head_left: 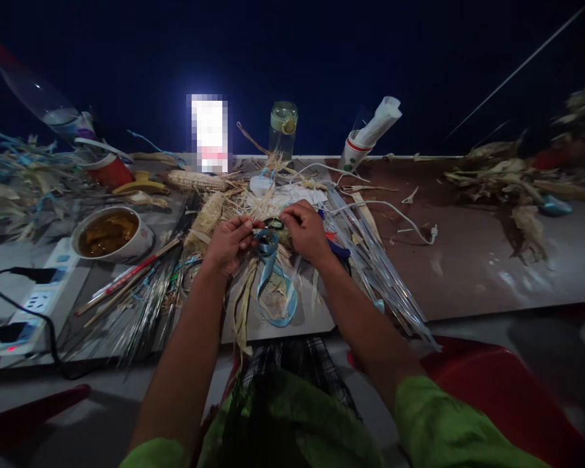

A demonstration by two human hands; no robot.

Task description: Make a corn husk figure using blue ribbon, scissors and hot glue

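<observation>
My left hand [231,246] is closed in a pinch at the middle of the table, on something too small to make out. Facing it, my right hand [306,229] also pinches, near a thin pale strand. A blue ribbon [277,309] hangs in a loop between and below the hands, its upper part coiled beside my left fingers. Pale dry husk strips [244,302] trail down over the table edge. Behind the hands lie scattered straw bits and a small white container [260,186].
On the left are a bowl of brown liquid [111,235], a power strip [39,299], wires [149,305] and corn cobs [197,181]. Clear rods [380,270] and a white cable [404,218] lie right. A bottle [283,133] and paper cup [355,153] stand behind.
</observation>
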